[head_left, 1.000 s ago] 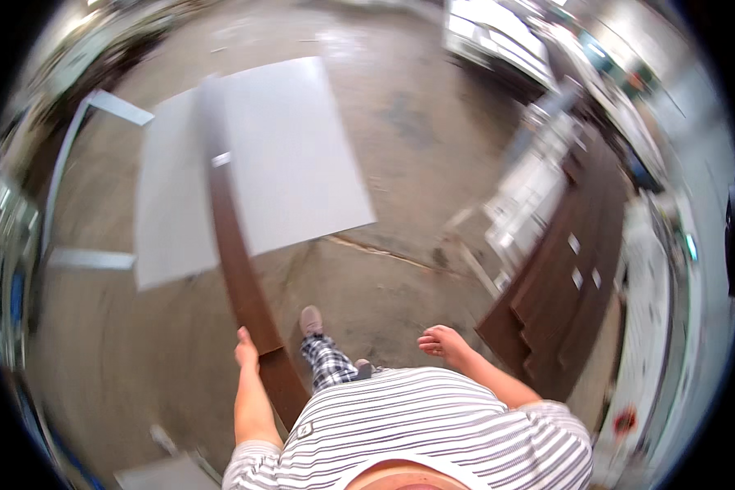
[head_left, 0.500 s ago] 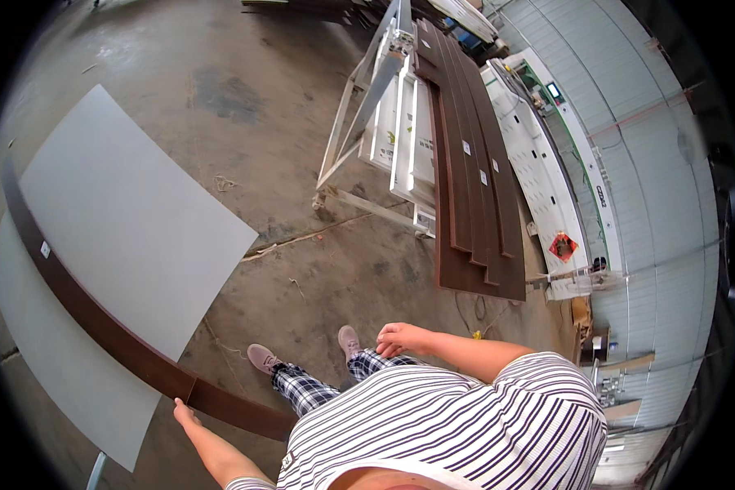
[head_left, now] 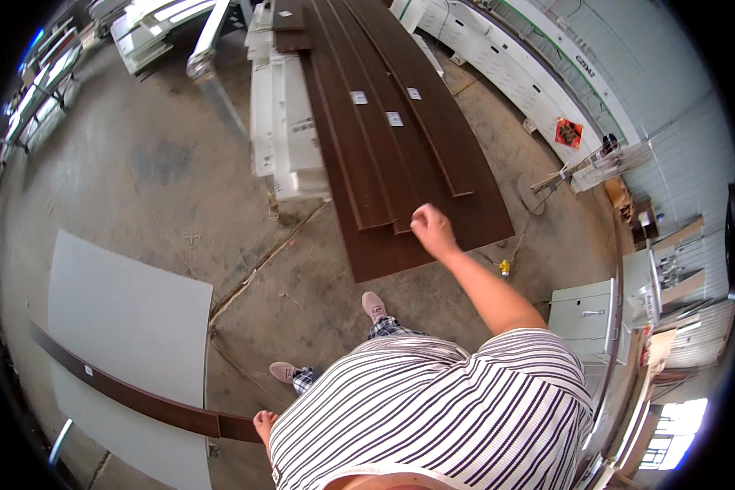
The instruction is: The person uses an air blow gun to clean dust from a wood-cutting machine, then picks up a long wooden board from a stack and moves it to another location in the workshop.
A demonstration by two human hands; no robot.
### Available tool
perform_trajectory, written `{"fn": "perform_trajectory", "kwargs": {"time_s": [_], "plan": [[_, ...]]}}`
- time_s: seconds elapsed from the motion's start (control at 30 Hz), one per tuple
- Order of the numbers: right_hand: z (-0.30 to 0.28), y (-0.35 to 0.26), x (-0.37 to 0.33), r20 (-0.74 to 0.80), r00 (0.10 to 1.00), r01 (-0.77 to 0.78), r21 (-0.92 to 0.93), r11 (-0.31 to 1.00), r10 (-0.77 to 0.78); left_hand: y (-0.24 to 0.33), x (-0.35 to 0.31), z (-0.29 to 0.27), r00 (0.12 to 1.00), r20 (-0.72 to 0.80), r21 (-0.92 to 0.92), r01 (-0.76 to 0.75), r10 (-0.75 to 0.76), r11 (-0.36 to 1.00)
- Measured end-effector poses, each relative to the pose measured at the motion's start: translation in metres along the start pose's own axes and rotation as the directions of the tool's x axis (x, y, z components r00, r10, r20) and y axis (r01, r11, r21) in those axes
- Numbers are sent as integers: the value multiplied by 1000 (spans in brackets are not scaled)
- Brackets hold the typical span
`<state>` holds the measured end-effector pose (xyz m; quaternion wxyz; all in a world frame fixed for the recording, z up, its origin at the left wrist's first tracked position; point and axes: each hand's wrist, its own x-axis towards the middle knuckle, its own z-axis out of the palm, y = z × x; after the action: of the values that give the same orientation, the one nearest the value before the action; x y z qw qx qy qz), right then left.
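Note:
My right hand [head_left: 433, 230] is stretched forward over a stack of dark brown boards [head_left: 425, 242]. Its fingers are curled together beside the near end of a narrow board, with nothing visible in them; whether it touches the wood I cannot tell. Low at my left side, my left hand [head_left: 265, 423] has its fingers bent at the right end of a long brown strip [head_left: 139, 394]. What those fingers hold, if anything, is hidden. The strip lies across a pale grey panel [head_left: 131, 310] and carries a small white label.
White panels [head_left: 286, 122] lean beside the brown stack. A long white machine [head_left: 506, 73] runs along the right wall. A pale cabinet [head_left: 581, 317] stands at my right, and a small yellow object [head_left: 505, 267] lies on the floor. A crack crosses the concrete.
My view has swung right toward the brown stack. My right hand has gone from my waist out over the boards. My left hand has shifted from the strip's seam toward its right end.

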<state>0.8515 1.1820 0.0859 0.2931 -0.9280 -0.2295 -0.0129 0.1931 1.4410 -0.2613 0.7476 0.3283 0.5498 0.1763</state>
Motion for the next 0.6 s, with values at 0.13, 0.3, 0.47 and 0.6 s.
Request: {"fn": "perform_trajectory", "kwargs": {"time_s": [0.13,0.3,0.47,0.6], "plan": [[-33,120,78,-147,963,-270,-475,838,226,-42,-14,93,955,61,325,-294,290,899],[-32,166,99,32,949,-281,-357,891,313,28,-105,256,967,243,357,-155,69,921],[-49,159,97,-166,964,-245,-240,939,209,141,-179,403,946,313,654,-281,87,702],[-61,116,55,-253,962,-136,-110,985,105,158,-187,464,899,431,549,-328,75,769]]}}
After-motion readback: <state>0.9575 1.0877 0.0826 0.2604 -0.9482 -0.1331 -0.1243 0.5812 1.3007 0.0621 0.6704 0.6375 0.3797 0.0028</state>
